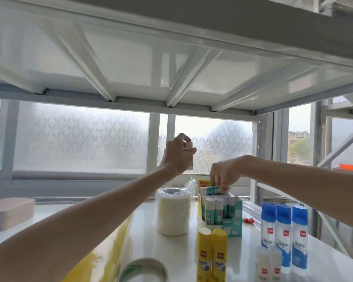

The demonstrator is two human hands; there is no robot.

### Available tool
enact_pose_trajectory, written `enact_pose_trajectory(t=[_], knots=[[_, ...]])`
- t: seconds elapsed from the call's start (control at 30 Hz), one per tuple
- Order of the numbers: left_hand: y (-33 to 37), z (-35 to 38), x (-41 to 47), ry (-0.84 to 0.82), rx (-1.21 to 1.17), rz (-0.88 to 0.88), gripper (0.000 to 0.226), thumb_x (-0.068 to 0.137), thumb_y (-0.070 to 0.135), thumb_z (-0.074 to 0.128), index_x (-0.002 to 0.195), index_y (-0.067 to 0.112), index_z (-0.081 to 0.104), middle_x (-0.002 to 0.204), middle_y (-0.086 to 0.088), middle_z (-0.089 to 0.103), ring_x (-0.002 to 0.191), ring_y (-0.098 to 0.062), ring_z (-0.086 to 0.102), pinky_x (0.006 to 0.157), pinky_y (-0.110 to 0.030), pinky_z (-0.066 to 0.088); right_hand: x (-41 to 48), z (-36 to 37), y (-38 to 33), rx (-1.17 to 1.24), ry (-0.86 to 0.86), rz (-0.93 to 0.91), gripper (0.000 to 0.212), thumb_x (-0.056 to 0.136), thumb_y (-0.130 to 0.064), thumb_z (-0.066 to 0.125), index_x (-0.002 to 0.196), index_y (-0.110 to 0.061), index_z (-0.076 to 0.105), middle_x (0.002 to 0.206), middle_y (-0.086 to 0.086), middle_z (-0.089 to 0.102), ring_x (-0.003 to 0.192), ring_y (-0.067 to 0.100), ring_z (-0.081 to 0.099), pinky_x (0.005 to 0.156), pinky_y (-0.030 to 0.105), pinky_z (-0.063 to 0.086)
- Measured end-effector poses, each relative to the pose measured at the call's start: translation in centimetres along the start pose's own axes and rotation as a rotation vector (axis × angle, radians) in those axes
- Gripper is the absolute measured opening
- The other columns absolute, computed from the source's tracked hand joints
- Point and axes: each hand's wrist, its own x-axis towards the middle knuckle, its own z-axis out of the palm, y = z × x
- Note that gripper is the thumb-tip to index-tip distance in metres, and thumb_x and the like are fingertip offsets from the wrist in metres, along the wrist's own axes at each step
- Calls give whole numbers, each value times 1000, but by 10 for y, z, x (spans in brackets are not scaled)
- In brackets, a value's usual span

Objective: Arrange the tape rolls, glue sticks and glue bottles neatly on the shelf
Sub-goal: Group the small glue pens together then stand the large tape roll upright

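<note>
On the white shelf [130, 247], my left hand [176, 155] is raised above the shelf, closed around a small white glue stick [47, 148]. My right hand [224, 174] reaches down into a green display box [235, 220] of white-and-teal glue sticks and pinches one stick [211, 190] lying across the top of the upright ones. A plastic-wrapped stack of pale tape rolls [173, 212] stands left of the box. Two yellow glue sticks [211, 257] stand at the front. Three blue-capped glue bottles [283, 233] stand at the right, with two small clear bottles [269, 263] before them.
A loose tape roll [144, 268] lies at the bottom edge. A pinkish flat box [8, 212] sits at the left of the shelf. Red-tipped items [310, 220] lie behind the bottles. The shelf above [171, 58] hangs low overhead; frosted windows [82, 139] stand behind.
</note>
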Motion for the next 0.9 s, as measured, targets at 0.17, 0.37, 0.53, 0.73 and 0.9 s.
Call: enact_pose_trajectory(t=[0.17,0.37,0.53,0.73,0.9], knots=[[7,2,-6,113,-195,-96,23,90,12,68,110,8,59,92,-7,70,85,-21,66,70,-26,54,10,17,-7,-102,-5,53,25,86,-9,61,112,-8,59,108,8,64,100,24,61,87,35,52],[3,6,-14,178,-255,-132,17,92,16,65,107,14,58,94,-7,67,80,-16,61,59,-12,41,-21,-10,10,250,84,42,23,93,-23,62,112,-11,63,108,10,65,85,23,65,68,32,59],[7,8,-17,186,-263,-139,19,92,15,64,109,12,57,97,-9,67,91,-23,63,59,-13,40,-45,-24,29,207,43,105,24,87,-15,70,105,0,71,81,10,68,61,14,61,48,20,51],[13,9,-27,94,-210,-68,22,94,14,63,114,7,56,99,-9,65,75,-11,55,48,-5,42,-29,6,21,210,26,85,26,79,-22,78,93,0,76,75,5,73,58,9,63,51,16,50],[11,11,-34,44,-202,-51,26,93,15,65,116,7,56,90,-4,65,76,-13,58,55,-10,41,-18,23,9,389,-15,50,25,84,-8,72,105,5,70,86,1,72,79,16,73,61,18,57]])
